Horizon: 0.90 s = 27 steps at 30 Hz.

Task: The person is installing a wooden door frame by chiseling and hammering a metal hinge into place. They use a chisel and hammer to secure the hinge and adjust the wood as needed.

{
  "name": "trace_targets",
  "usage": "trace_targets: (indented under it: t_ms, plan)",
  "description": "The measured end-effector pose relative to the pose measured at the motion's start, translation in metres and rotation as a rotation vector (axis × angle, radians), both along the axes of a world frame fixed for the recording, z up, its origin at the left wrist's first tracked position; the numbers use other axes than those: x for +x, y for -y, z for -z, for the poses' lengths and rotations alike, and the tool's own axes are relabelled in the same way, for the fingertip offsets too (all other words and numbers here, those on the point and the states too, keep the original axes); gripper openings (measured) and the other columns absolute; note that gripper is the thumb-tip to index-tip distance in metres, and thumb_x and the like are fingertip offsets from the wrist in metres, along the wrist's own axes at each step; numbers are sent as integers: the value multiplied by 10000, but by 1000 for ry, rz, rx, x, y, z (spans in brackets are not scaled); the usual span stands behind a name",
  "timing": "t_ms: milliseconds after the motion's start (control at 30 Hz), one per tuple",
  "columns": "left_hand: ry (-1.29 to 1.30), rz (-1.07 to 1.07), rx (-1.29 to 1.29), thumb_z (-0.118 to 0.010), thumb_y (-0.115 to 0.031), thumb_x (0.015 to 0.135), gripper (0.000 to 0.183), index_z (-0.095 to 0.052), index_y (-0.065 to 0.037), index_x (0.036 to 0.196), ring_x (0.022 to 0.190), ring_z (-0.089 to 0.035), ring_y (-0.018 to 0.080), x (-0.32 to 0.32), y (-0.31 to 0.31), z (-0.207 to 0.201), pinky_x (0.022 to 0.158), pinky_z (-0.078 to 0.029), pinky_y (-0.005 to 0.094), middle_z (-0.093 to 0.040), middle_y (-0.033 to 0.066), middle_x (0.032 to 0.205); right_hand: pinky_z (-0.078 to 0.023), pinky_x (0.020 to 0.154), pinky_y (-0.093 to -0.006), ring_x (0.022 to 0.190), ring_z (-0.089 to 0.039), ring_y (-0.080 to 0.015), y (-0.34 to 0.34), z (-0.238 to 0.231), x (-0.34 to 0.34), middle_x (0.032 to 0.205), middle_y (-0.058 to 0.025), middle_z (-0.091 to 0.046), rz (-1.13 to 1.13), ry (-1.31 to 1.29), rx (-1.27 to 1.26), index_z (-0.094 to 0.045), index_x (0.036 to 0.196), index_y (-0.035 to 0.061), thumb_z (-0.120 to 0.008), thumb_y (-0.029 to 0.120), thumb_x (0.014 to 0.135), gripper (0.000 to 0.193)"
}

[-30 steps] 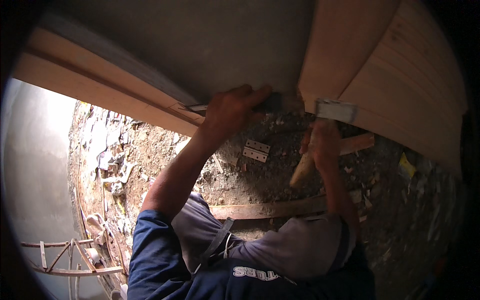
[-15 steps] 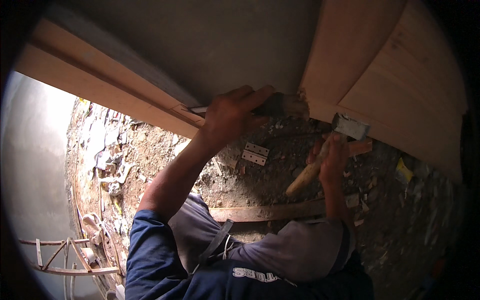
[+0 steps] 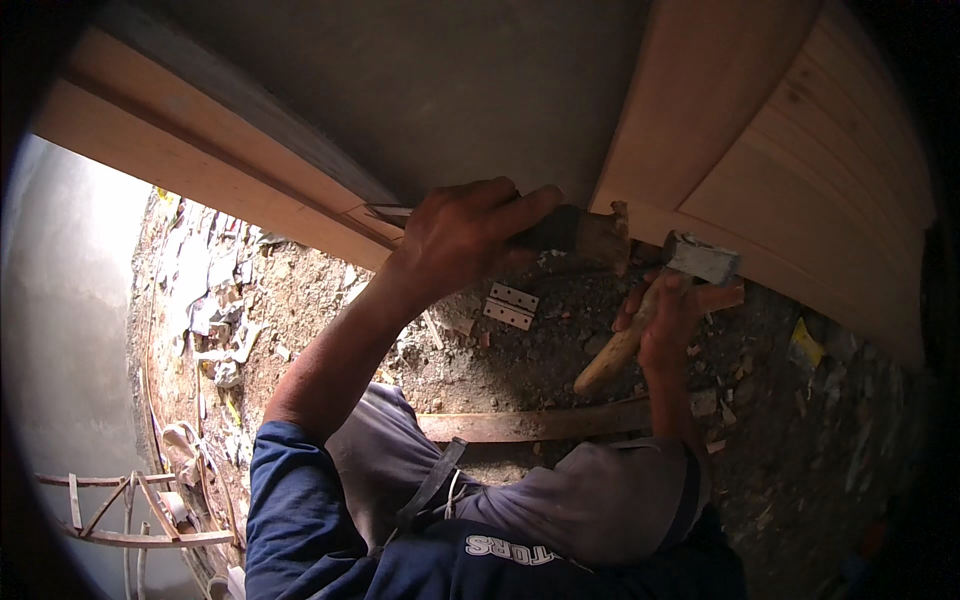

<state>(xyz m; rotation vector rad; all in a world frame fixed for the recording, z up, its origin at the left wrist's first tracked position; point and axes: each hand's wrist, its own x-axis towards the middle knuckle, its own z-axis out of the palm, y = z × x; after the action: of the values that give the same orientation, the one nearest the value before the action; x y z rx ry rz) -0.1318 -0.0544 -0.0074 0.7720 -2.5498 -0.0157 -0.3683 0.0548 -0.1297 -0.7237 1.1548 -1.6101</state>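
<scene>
Left hand clenched on a chisel set against the lower corner of the wooden door, right hand gripping a hammer poised just right of it; recess apparently unfinished, hinge loose on ground below hands.

We see dim, warm light, brightest at the far left, perhaps daylight. Straight edges bow toward the black fisheye rim, and shadowed parts look soft and grainy.
</scene>
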Motion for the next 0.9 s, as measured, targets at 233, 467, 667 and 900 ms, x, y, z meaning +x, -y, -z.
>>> trace_targets:
  t_ms: [233, 467, 667, 900]
  plan:
    - [12, -31, 66, -848, -215, 642, 695, -578, -182, 1281, 752, -681, 257, -3, 4, -4, 615, -576, 385, -630, 67, 875, -500, 435, -377, 448, -559, -219, -1, -1, -1, 624, -94, -538, -18, -2, -27, -496, 1014, 29, -529, 508, 981, 481]
    - [15, -78, 20, -835, -264, 687, 667, -569, -183, 1294, 759, -682, 263, -9, 10, 0, 625, -568, 387, -634, 67, 878, -490, 461, -346, 520, -567, -203, 4, -24, -12, 672, -66, -528, 139, 339, -160, -505, 1066, 57, -480, 470, 1008, 418]
    - [18, -138, 15, -813, -284, 728, 627, -568, -198, 1298, 773, -686, 272, 2, 12, 6, 640, -570, 394, -645, 72, 894, -519, 538, -403, 625, -604, -255, 31, -30, 9, 854, -145, -603, -347, -18, 31, -504, 1118, 41, -465, 255, 1030, 234]
    - [9, -211, -70, -839, -216, 687, 642, -609, -198, 1286, 738, -694, 219, -15, 22, 9, 619, -593, 363, -671, 65, 905, -518, 576, -382, 728, -610, -189, 32, 18, -66, 794, -59, -583, 150, 400, -109, -530, 1044, 47, -423, 384, 1032, 354]
